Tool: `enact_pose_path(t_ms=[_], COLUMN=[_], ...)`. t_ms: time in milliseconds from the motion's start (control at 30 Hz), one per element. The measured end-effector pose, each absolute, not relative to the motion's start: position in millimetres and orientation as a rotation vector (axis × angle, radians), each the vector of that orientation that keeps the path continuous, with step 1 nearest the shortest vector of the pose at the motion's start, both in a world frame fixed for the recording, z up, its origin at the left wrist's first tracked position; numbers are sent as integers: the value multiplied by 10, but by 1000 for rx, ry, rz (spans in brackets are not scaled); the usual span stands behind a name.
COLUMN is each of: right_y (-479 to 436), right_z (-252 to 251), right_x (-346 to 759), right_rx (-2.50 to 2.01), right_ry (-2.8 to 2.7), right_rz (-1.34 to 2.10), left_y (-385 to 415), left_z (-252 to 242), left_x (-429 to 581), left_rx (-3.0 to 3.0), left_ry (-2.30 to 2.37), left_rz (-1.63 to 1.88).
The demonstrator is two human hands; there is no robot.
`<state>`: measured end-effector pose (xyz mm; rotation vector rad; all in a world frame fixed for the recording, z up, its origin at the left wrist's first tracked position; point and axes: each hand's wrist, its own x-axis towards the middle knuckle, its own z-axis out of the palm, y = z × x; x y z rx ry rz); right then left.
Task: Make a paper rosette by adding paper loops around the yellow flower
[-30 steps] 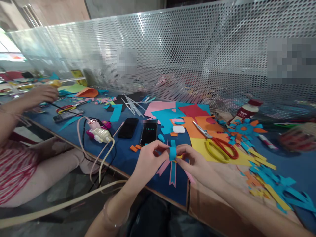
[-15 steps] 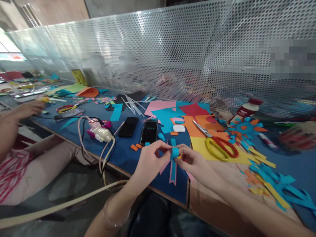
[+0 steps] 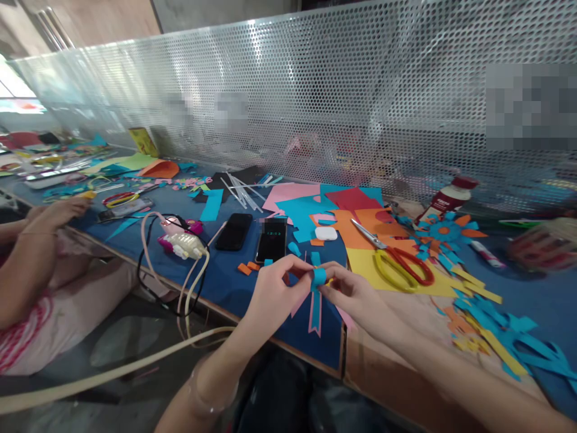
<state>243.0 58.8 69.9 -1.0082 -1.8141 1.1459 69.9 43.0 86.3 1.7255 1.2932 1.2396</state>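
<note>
While a co-worker's hand (image 3: 67, 207) rests at the far left of the frame on the blue tabletop (image 3: 225, 279), a pink-and-white glue gun (image 3: 180, 243) lies nearby with its cord looped over the edge. Just right of it sit a dark phone (image 3: 234, 231) and a lit phone (image 3: 271, 239), side by side. Below the lit phone, at lower centre, the left hand (image 3: 270, 294) and the right hand (image 3: 356, 294) meet. The fingertips of both pinch a small blue paper loop (image 3: 319, 276), held just above the tabletop's near edge. Pink and blue ribbon tails (image 3: 314, 310) hang beneath it, so the piece looks partly made: the tails are on and the loop is curled, though I cannot tell whether its ends are fastened. Right of the hands, scissors (image 3: 401, 264) lie on a yellow sheet (image 3: 360, 267). Further right, a blue and orange paper flower (image 3: 444, 231) that looks finished lies near a glue bottle (image 3: 451, 195). Loose blue and yellow strips (image 3: 496, 337) at lower right look unused.
</note>
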Motion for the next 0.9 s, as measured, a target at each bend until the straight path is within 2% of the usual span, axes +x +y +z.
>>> enact_pose_path(t_ms=[367, 900], right_y=[609, 593], right_z=[583, 668], right_x=[2443, 2426], right_rx=[-958, -1021], right_ry=[-1858, -1768], right_rz=[1143, 1241], left_y=[427, 452], left_z=[889, 837], left_x=[716, 684], left_rx=[1730, 1721], left_ry=[1323, 1327], left_rz=[1220, 1233])
